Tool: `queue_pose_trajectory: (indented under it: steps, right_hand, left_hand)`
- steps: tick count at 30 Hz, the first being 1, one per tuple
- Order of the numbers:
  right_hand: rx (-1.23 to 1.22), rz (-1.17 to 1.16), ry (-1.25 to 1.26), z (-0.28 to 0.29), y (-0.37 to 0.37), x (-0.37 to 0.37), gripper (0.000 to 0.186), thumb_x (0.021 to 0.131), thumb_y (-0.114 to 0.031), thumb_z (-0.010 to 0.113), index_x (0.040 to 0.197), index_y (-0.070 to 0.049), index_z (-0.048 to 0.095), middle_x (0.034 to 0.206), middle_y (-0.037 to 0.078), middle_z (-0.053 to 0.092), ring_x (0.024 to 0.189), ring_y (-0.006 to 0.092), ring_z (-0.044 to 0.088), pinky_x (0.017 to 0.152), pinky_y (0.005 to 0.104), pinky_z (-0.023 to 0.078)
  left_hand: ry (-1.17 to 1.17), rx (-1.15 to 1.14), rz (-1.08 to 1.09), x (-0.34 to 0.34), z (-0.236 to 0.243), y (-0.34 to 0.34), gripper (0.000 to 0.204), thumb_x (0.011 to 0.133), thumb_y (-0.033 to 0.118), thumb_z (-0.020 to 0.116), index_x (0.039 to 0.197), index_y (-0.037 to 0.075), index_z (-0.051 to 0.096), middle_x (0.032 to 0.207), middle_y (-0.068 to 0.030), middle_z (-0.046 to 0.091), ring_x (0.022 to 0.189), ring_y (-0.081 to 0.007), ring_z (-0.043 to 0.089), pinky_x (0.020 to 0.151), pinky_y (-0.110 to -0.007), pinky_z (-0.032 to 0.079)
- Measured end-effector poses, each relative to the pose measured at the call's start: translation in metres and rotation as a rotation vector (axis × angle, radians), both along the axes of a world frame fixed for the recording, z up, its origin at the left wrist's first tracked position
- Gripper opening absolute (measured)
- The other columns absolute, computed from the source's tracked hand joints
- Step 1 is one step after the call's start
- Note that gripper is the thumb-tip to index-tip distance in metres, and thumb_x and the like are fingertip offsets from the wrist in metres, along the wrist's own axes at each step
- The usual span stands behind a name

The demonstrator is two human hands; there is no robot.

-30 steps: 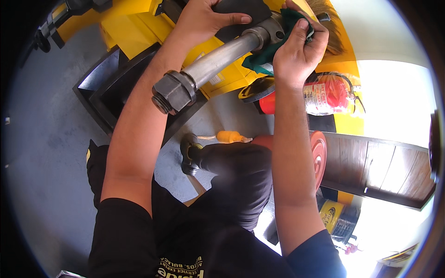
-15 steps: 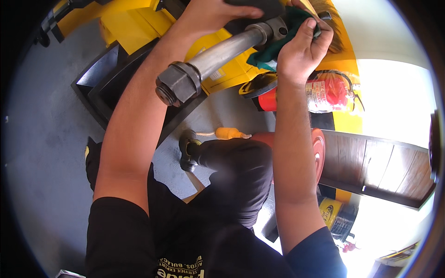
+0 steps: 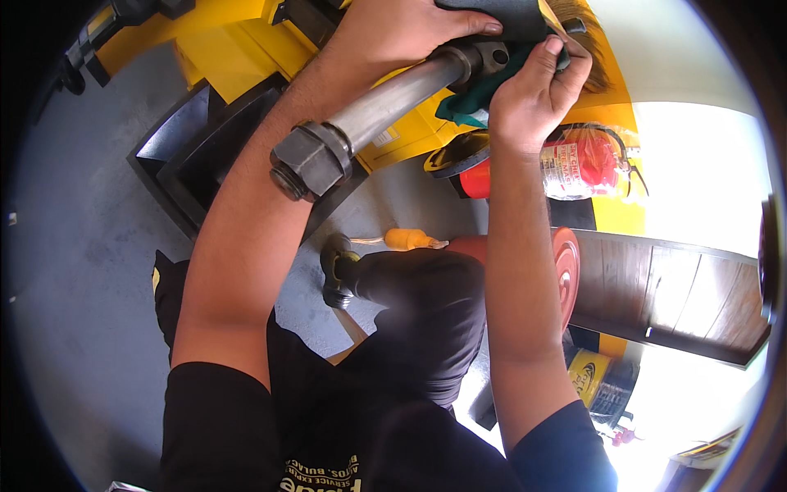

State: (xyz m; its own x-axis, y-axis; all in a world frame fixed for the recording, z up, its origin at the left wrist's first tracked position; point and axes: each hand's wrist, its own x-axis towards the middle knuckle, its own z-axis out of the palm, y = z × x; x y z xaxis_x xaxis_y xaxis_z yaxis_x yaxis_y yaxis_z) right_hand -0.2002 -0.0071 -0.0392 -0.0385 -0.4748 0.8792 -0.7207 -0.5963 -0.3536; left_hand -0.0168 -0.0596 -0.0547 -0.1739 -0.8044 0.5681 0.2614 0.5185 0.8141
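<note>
A bare metal rod (image 3: 398, 102) slants across the upper middle, a large dark hex nut (image 3: 310, 160) on its near end. My left hand (image 3: 414, 29) is at the rod's far end, its thumb pressed on a dark grey sheet (image 3: 516, 20) with a tan edge, like sandpaper; its other fingers are mostly hidden. My right hand (image 3: 537, 98) is closed, thumb against fingers, on a green cloth (image 3: 475, 102) at the same end. The sheet's tan edge reaches its fingertips. Beside the cloth, a collar with a hole shows on the rod.
Yellow machine panels (image 3: 238, 57) and a black metal frame (image 3: 197, 156) stand behind the rod. To the right are a wrapped red fire extinguisher (image 3: 574, 164), a red round lid (image 3: 566, 275), a wooden bench (image 3: 664, 287) and a yellow-black container (image 3: 602, 381). An orange bottle (image 3: 406, 239) lies near my shoe.
My left hand has moved right, closer to my right hand, and more of the grey sheet shows. The rod's nut end sits slightly lower and further left. My right hand stays nearly in place.
</note>
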Motion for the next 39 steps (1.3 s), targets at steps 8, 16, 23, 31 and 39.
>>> queue_pose_trajectory:
  steps: [8, 16, 23, 31, 39]
  right_hand:
    - [0.052, 0.338, -0.096, -0.001, -0.006, -0.001, 0.010, 0.113, -0.014, 0.037, 0.116, -0.005, 0.038, 0.127, 0.026, 0.066, 0.117, 0.0295, 0.066, 0.108, 0.0398, 0.049]
    - [-0.028, 0.185, 0.099, 0.006, -0.001, 0.011, 0.011, 0.112, -0.014, 0.039, 0.115, -0.004, 0.043, 0.124, 0.020, 0.069, 0.115, 0.0244, 0.064, 0.107, 0.0356, 0.046]
    - [-0.012, 0.133, -0.009, 0.001, 0.001, -0.002, 0.018, 0.111, -0.011, 0.040, 0.120, 0.000, 0.051, 0.123, 0.015, 0.066, 0.116, 0.0202, 0.060, 0.107, 0.0323, 0.042]
    - [-0.020, 0.158, 0.037, 0.001, 0.002, 0.007, 0.013, 0.111, -0.011, 0.043, 0.114, -0.001, 0.050, 0.122, 0.016, 0.069, 0.115, 0.0195, 0.061, 0.106, 0.0324, 0.043]
    - [-0.010, 0.247, -0.069, 0.001, -0.003, 0.016, 0.016, 0.111, -0.014, 0.040, 0.118, -0.004, 0.051, 0.127, 0.017, 0.068, 0.116, 0.0190, 0.060, 0.104, 0.0301, 0.044]
  left_hand:
    - [0.048, 0.390, 0.007, 0.040, -0.034, -0.018, 0.045, 0.079, 0.027, 0.091, 0.102, -0.006, 0.070, 0.088, -0.0080, 0.073, 0.076, -0.0160, 0.070, 0.069, -0.028, 0.058]
    - [0.142, 0.219, -0.271, 0.008, -0.017, -0.017, 0.038, 0.081, 0.018, 0.089, 0.102, -0.007, 0.071, 0.089, -0.0047, 0.072, 0.076, -0.0122, 0.066, 0.071, -0.025, 0.055]
    - [-0.043, 0.136, -0.202, -0.001, -0.004, -0.012, 0.040, 0.080, 0.022, 0.091, 0.102, -0.005, 0.071, 0.094, -0.0051, 0.074, 0.081, -0.0115, 0.066, 0.074, -0.025, 0.054]
    - [0.037, -0.030, -0.158, -0.004, -0.004, -0.012, 0.039, 0.080, 0.017, 0.089, 0.106, -0.006, 0.070, 0.094, -0.0091, 0.075, 0.084, -0.0121, 0.067, 0.076, -0.027, 0.054]
    - [0.132, -0.111, -0.232, 0.008, -0.014, -0.022, 0.041, 0.077, 0.015, 0.090, 0.106, -0.005, 0.070, 0.093, -0.0095, 0.075, 0.082, -0.0126, 0.066, 0.075, -0.029, 0.054]
